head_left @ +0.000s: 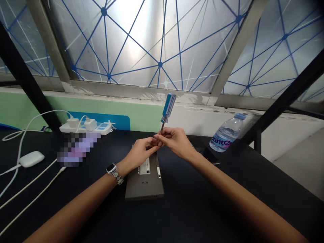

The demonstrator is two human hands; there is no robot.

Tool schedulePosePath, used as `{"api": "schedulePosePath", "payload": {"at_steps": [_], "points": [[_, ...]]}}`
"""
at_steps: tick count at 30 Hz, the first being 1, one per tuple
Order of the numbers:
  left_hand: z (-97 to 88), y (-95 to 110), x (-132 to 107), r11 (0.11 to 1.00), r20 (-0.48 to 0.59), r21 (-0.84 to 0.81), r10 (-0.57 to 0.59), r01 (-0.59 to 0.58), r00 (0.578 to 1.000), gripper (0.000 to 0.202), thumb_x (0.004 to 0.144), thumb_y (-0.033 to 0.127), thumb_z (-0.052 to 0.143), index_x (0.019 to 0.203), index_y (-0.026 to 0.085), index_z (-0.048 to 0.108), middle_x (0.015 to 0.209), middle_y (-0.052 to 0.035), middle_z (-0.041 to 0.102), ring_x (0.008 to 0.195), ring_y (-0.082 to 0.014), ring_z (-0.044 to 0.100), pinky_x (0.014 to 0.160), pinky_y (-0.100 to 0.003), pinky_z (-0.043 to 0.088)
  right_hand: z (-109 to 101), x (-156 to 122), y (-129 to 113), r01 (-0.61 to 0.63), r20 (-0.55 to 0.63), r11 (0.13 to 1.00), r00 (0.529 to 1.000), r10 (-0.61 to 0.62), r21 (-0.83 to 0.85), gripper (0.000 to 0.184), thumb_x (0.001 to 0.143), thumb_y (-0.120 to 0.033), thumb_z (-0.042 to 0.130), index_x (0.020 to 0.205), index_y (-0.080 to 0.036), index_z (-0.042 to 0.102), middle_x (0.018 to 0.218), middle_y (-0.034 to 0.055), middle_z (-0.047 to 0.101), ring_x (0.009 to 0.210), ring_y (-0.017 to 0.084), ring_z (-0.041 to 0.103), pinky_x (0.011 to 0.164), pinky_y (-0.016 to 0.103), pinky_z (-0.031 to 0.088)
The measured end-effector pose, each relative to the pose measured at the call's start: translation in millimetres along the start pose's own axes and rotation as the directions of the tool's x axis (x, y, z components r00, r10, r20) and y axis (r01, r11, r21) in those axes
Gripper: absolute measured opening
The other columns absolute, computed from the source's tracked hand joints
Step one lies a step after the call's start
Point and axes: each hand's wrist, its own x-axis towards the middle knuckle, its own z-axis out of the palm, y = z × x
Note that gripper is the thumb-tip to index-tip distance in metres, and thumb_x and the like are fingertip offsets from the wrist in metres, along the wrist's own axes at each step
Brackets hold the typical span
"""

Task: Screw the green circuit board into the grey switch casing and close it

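Observation:
A screwdriver (167, 107) with a clear blue handle stands tilted, handle up, above a flat grey device (144, 184) lying on the black table (197, 209). My right hand (176, 141) pinches its metal shaft low down. My left hand (139, 152), with a watch on the wrist, has its fingers closed at the same spot, touching the shaft near the tip. Both hands meet just over the device's far end. The screwdriver tip is hidden by my fingers.
A water bottle (226, 133) lies at the right of the hands. A white power strip (86, 126) with chargers sits at the back left, with white cables (27, 187) and a white mouse (31, 158) on the left. Patterned windows rise behind.

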Motion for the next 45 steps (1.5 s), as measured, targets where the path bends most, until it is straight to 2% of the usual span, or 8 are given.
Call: {"api": "schedulePosePath", "payload": {"at_steps": [3,7,12,15,20,24,31,45], "points": [[-4.6,-3,0,1.000,0.101,-0.003,0.019,-0.019,0.995,0.026,0.097,0.035,0.058,0.107,0.017,0.074,0.108,-0.0081,0.076,0.105,-0.0250,0.070,0.097,-0.037,0.053,0,-1,-3,-0.002,0.054,0.999,0.999,0.000,0.034,0.026,0.092,-0.035,0.065,0.079,-0.014,0.072,0.070,0.0065,0.073,0.065,0.019,0.072,0.066,0.031,0.058],[-7.3,-7,0,0.998,0.127,-0.055,0.026,-0.019,0.992,0.028,0.098,0.037,0.055,0.102,0.016,0.074,0.104,-0.0074,0.076,0.104,-0.0259,0.070,0.096,-0.037,0.053,-1,-1,-4,-0.012,0.111,0.997,0.994,0.004,0.070,0.028,0.095,-0.037,0.061,0.085,-0.013,0.072,0.076,0.0072,0.074,0.067,0.017,0.071,0.067,0.030,0.058],[-5.1,-7,0,0.994,0.078,-0.107,-0.006,0.014,0.997,0.025,0.095,0.036,0.062,0.096,0.014,0.074,0.099,-0.0079,0.076,0.102,-0.0272,0.071,0.089,-0.035,0.054,-3,0,-1,0.026,0.165,0.998,0.986,-0.036,0.062,0.027,0.099,-0.035,0.055,0.094,-0.014,0.071,0.092,0.0081,0.075,0.070,0.015,0.070,0.068,0.029,0.056],[-3.2,-6,0,0.995,0.016,-0.099,-0.026,0.028,1.000,0.019,0.090,0.031,0.067,0.093,0.014,0.074,0.094,-0.0075,0.078,0.096,-0.0258,0.073,0.085,-0.034,0.055,-1,0,1,0.029,0.132,0.999,0.991,-0.033,0.035,0.022,0.097,-0.033,0.057,0.097,-0.015,0.069,0.097,0.0089,0.074,0.072,0.016,0.070,0.070,0.031,0.057],[-1.0,-2,0,0.998,-0.067,-0.066,-0.013,0.009,0.998,0.012,0.086,0.026,0.071,0.088,0.014,0.075,0.091,-0.0068,0.078,0.091,-0.0229,0.074,0.082,-0.031,0.056,1,0,4,0.013,0.005,1.000,1.000,-0.013,-0.014,0.019,0.086,-0.034,0.071,0.087,-0.018,0.062,0.080,0.0049,0.072,0.071,0.019,0.071,0.066,0.032,0.058],[-0.9,0,0,1.000,-0.111,0.000,-0.013,0.013,0.994,0.013,0.085,0.027,0.073,0.083,0.015,0.074,0.084,-0.0054,0.077,0.084,-0.0215,0.073,0.077,-0.030,0.056,0,1,4,-0.007,0.022,0.999,1.000,0.006,0.048,0.021,0.086,-0.034,0.071,0.078,-0.018,0.060,0.071,0.0032,0.068,0.068,0.020,0.072,0.064,0.032,0.058],[-11.1,-1,0,0.998,-0.010,0.068,0.018,-0.017,1.000,0.015,0.090,0.031,0.067,0.096,0.018,0.074,0.096,-0.0044,0.077,0.090,-0.0200,0.073,0.081,-0.029,0.056,-1,1,2,0.036,0.065,0.998,0.997,-0.039,0.046,0.012,0.093,-0.026,0.058,0.096,-0.016,0.064,0.081,0.0047,0.070,0.070,0.017,0.071,0.069,0.032,0.058],[-22.2,7,-10,0.976,0.037,0.220,-0.012,0.003,0.999,0.017,0.091,0.029,0.063,0.097,0.019,0.074,0.094,-0.0051,0.077,0.089,-0.0203,0.072,0.082,-0.030,0.054,1,-2,2,0.124,0.101,0.992,0.988,-0.120,-0.034,0.009,0.102,-0.024,0.043,0.103,-0.020,0.051,0.091,0.0049,0.069,0.072,0.015,0.062,0.070,0.030,0.052]]}}
